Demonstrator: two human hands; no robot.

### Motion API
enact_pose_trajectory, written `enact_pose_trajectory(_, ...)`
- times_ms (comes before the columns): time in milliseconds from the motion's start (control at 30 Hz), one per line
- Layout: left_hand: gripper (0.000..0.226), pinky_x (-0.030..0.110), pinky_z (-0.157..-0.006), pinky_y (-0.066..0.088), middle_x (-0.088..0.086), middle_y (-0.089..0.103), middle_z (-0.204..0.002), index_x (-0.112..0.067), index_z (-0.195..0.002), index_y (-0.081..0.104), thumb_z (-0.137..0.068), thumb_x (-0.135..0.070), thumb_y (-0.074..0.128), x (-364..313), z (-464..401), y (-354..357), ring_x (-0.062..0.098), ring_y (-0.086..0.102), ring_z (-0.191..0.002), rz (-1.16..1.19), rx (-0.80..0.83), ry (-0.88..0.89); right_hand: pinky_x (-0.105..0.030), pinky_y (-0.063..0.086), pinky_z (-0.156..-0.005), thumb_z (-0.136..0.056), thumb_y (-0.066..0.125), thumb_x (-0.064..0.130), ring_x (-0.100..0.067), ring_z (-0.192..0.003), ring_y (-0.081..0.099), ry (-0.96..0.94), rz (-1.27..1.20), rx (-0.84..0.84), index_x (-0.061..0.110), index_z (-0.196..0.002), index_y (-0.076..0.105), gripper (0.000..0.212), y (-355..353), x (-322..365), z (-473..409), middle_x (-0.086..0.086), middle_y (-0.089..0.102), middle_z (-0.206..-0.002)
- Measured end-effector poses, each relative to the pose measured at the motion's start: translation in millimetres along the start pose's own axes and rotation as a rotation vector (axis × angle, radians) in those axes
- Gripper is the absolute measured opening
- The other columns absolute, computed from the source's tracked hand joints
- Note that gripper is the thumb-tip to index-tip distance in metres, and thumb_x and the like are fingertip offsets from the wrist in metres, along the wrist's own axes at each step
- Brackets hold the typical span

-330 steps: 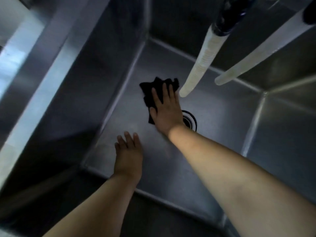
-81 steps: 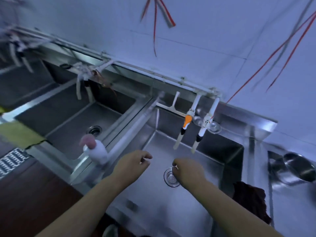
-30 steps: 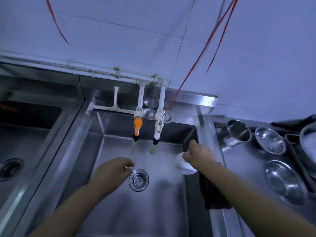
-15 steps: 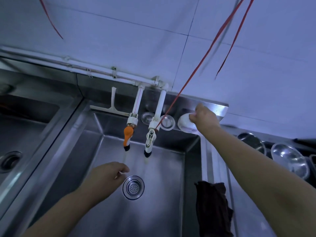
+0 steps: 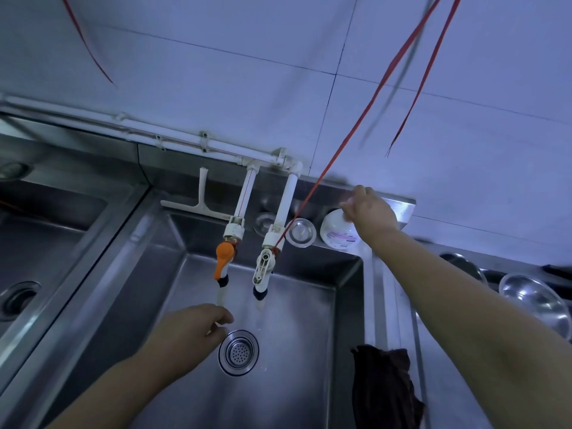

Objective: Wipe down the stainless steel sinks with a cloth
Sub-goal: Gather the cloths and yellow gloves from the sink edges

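Note:
A stainless steel sink lies below me with a round drain strainer in its floor. The dark cloth hangs over the sink's right rim, untouched. My right hand reaches to the back ledge and grips the top of a white bottle that rests there. My left hand hovers over the basin just left of the drain, fingers loosely curled with nothing seen in them.
Two white taps, one with an orange handle and one white, hang over the basin. A white squeegee and a drain plug sit on the back ledge. Another sink lies left; metal bowls right. Red cords dangle.
My right hand carried the white bottle from over the basin up to the back ledge, where it now rests. The left hand stayed near the drain. The cloth stayed on the rim.

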State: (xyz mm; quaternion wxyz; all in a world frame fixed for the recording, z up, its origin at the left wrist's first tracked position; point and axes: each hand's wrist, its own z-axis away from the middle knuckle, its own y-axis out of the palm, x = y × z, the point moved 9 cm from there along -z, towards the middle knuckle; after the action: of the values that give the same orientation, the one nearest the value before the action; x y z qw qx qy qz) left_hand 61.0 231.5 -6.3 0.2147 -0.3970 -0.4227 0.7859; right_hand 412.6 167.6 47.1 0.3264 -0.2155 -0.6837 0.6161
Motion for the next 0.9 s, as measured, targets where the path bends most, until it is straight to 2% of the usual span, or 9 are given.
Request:
enact_pose_trajectory(200, 0.024, 0.011, -0.083, 0.039, -0.023, 0.059, -0.114, -0.037, -0.116, 0.059, -0.093, -0.032, 0.052, -5.2, 9.9, -5.3, -0.006, 0.055, -0.097, 0.007, -0.007, 0.025, -0.032, 0.032, -0.062, -0.093, 0.039, 0.024, -0.026, -0.089, 0.050, -0.049, 0.287, -0.108, 0.007, -0.113, 0.052, 0.029, -15.3, 6.9, 33.6, -0.011, 0.053, -0.106)
enact_pose_trajectory(267, 0.024, 0.012, -0.083, 0.041, -0.022, 0.060, -0.112, -0.036, -0.115, 0.060, -0.093, -0.032, 0.052, -1.4, 16.5, -8.7, -0.005, 0.055, -0.096, 0.010, -0.019, 0.028, -0.031, 0.031, -0.057, -0.093, 0.044, 0.020, -0.030, -0.080, 0.055, -0.075, 0.216, -0.216, 0.004, -0.101, 0.057, 0.022, -33.3, 21.3, 53.8, -0.012, 0.059, -0.093)
enact_pose_trajectory(367, 0.023, 0.015, -0.081, 0.043, -0.020, 0.062, -0.109, -0.035, -0.113, 0.061, -0.092, -0.032, 0.055, 10.9, 28.8, -13.8, -0.004, 0.056, -0.093, 0.037, -0.036, 0.009, -0.028, 0.032, -0.047, -0.077, 0.062, 0.004, -0.033, -0.057, 0.056, -0.259, 0.152, -0.453, 0.001, -0.073, 0.062, 0.005, -68.1, 65.0, 99.6, -0.014, 0.060, -0.066)
enact_pose_trajectory(433, 0.023, 0.013, -0.077, 0.040, -0.021, 0.063, -0.106, -0.036, -0.112, 0.062, -0.091, -0.032, 0.056, 20.6, 39.0, -17.8, -0.005, 0.054, -0.088, 0.052, -0.052, 0.000, -0.027, 0.034, -0.043, -0.075, 0.062, 0.006, -0.031, -0.052, 0.053, -0.366, 0.165, -0.528, 0.006, -0.066, 0.062, 0.009, -84.1, 97.9, 130.5, -0.010, 0.058, -0.059)
enact_pose_trajectory(633, 0.022, 0.016, -0.081, 0.043, -0.019, 0.063, -0.106, -0.035, -0.111, 0.063, -0.090, -0.032, 0.056, 63.3, 75.4, -37.9, -0.004, 0.054, -0.088, 0.116, -0.082, 0.001, -0.030, 0.039, -0.045, -0.078, 0.062, 0.009, -0.026, -0.053, 0.051, -0.603, 0.097, -0.574, 0.010, -0.065, 0.061, 0.013, -100.5, 208.2, 196.8, -0.004, 0.055, -0.057)
enact_pose_trajectory(700, 0.022, 0.017, -0.081, 0.043, -0.021, 0.062, -0.105, -0.037, -0.111, 0.062, -0.090, -0.034, 0.056, 89.8, 91.8, -46.4, -0.004, 0.054, -0.090, 0.145, -0.094, -0.019, -0.029, 0.040, -0.045, -0.078, 0.062, 0.010, -0.025, -0.053, 0.051, -0.646, 0.096, -0.533, 0.011, -0.065, 0.061, 0.013, -91.8, 250.5, 210.7, -0.003, 0.055, -0.057)
enact_pose_trajectory(833, 0.019, 0.010, -0.068, 0.037, -0.021, 0.061, -0.098, -0.039, -0.107, 0.062, -0.090, -0.036, 0.054, 160.2, 130.4, -70.9, -0.002, 0.055, -0.089, 0.128, -0.112, -0.039, -0.027, 0.036, -0.042, -0.070, 0.068, 0.005, -0.025, -0.047, 0.046, -0.705, 0.085, -0.444, 0.012, -0.055, 0.054, 0.022, -65.4, 346.7, 233.1, -0.004, 0.050, -0.051)
enact_pose_trajectory(900, 0.020, 0.016, -0.075, 0.041, -0.017, 0.063, -0.104, -0.036, -0.109, 0.062, -0.091, -0.033, 0.054, 205.4, 153.2, -87.7, 0.004, 0.059, -0.096, 0.113, -0.131, -0.057, -0.025, 0.030, -0.041, -0.066, 0.073, 0.006, -0.026, -0.045, 0.046, -0.733, 0.093, -0.379, 0.012, -0.053, 0.052, 0.026, -46.5, 404.0, 245.1, -0.005, 0.049, -0.048)
